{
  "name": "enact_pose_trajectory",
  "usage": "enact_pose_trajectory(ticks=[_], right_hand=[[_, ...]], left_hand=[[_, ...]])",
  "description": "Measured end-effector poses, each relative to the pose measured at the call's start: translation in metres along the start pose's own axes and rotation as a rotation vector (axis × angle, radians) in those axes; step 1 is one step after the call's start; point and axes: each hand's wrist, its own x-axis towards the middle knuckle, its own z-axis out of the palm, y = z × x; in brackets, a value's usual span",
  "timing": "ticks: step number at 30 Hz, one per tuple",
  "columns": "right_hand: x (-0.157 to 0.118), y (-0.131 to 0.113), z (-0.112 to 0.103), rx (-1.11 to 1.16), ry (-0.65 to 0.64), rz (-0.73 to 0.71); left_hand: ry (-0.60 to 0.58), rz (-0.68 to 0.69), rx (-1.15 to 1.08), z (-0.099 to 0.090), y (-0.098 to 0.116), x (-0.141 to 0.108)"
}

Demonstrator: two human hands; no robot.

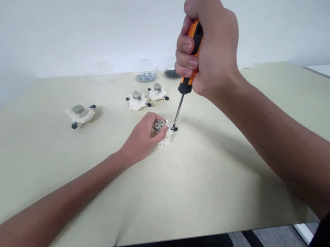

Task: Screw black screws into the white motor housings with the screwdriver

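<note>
My left hand (141,137) is closed around a small motor assembly, its silver motor (159,125) showing between the fingers. The white plastic bracket (165,140) under that motor rests on the table. My right hand (212,42) wraps round the orange and black handle of a screwdriver (179,110), which slants down to the left. Its tip meets a small black part (174,129) at the bracket's right edge. The fingers of my left hand cover part of the bracket and motor.
Two similar motor assemblies (138,102) stand close together behind my left hand. Another motor assembly (81,113) sits farther left. At the back are a clear bowl of silver screws (146,77), a bowl of black parts (172,74) and a faint clear bowl (101,78).
</note>
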Motion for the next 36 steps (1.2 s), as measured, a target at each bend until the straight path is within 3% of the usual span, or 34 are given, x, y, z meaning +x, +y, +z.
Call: enact_pose_trajectory(ticks=[5, 22, 26, 33, 36], right_hand=[[-0.0021, 0.0047, -0.0011, -0.034, -0.021, -0.052], [-0.0048, 0.0026, 0.0003, 0.138, -0.022, -0.019], [-0.0065, 0.0044, -0.0013, 0.216, -0.069, -0.115], [-0.0039, 0.0078, 0.0009, 0.18, -0.081, -0.085], [-0.0075, 0.0076, -0.0014, 0.138, -0.156, -0.138]], left_hand=[[-0.005, -0.012, 0.004, -0.0001, 0.0002, -0.0002], [-0.013, -0.026, 0.011, 0.0003, -0.0002, -0.0006], [-0.007, -0.024, 0.017, -0.0002, 0.0003, -0.0007], [-0.012, -0.017, 0.023, 0.0001, 0.0005, -0.0007], [-0.018, 0.006, 0.031, 0.0003, -0.0009, -0.0005]])
